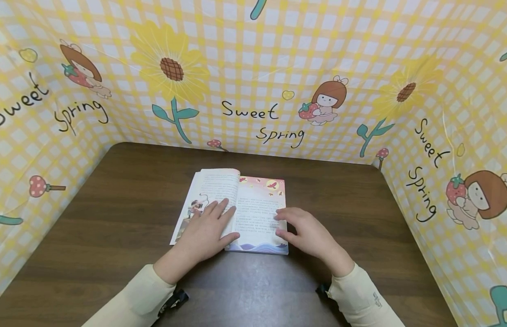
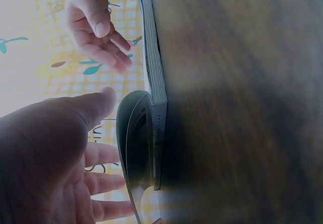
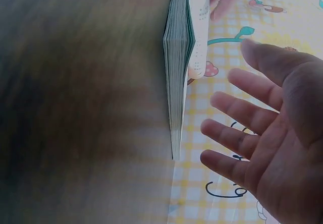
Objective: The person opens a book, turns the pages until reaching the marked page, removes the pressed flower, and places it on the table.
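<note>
An open picture book [image 1: 259, 213] lies flat in the middle of the brown table [image 1: 114, 236]. My left hand [image 1: 208, 229] rests on its left page with straight fingers, near the spine. That page arches up a little under the fingers in the left wrist view, where the book [image 2: 156, 82] shows edge-on beside the left hand [image 2: 60, 153]. My right hand [image 1: 304, 229] is at the right page's outer edge, fingers relaxed and holding nothing. In the right wrist view the right hand [image 3: 272, 133] is spread just off the book [image 3: 179, 57].
A yellow checked backdrop [image 1: 253, 68] printed with sunflowers, cartoon figures and "Sweet Spring" walls the table at the back, left and right. Bare dark wood surrounds the book on every side. Both sleeves are cream-coloured.
</note>
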Motion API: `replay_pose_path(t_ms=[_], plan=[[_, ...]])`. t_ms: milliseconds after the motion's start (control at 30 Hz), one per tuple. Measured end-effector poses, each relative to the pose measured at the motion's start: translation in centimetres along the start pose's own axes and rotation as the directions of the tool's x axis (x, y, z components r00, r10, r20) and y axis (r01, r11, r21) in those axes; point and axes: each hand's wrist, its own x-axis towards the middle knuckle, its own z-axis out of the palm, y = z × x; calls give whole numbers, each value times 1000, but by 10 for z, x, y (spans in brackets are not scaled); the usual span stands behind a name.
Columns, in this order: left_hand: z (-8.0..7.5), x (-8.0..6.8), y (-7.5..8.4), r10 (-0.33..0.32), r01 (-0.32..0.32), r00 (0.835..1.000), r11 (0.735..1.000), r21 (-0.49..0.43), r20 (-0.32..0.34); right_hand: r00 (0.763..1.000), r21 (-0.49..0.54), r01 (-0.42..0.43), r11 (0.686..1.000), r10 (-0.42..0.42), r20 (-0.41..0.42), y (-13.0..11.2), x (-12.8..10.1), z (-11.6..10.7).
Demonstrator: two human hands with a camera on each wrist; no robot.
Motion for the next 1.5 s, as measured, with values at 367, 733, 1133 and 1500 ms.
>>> replay_pose_path(t_ms=[367,733,1133,1500], plan=[[2,-1,1,-12,10,999,999,41,40,990,-16,37,999,-35,137,-1,-5,2],[2,-2,1,-22,19,998,999,47,61,976,35,38,999,-45,215,-3,-6,7],[3,-2,0,-48,46,994,999,24,102,961,35,0,999,-9,275,-3,-7,11],[4,-1,-1,-45,43,991,999,18,123,965,11,-12,1000,9,263,-6,-7,12]])
